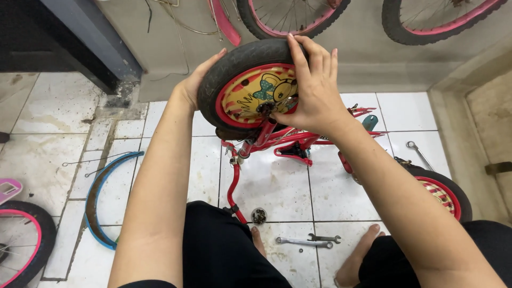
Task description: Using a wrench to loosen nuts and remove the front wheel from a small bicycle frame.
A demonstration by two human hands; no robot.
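A small red children's bicycle (290,140) lies upside down on the white tiled floor in front of me. Its front wheel (250,88) has a black tyre, a red rim and a yellow disc with a cartoon picture. My left hand (193,84) grips the tyre on its left side. My right hand (312,85) lies over the right of the wheel, fingers on the tyre and thumb near the hub. The rear wheel (442,192) shows at the right, partly behind my right forearm.
A spanner (304,242) and a second small one (325,238) lie between my bare feet, near a floor drain (259,215). Another spanner (418,152) lies at right. A blue mudguard (98,197) lies left. Pink-rimmed wheels (24,240) stand at left and lean at the wall (290,16).
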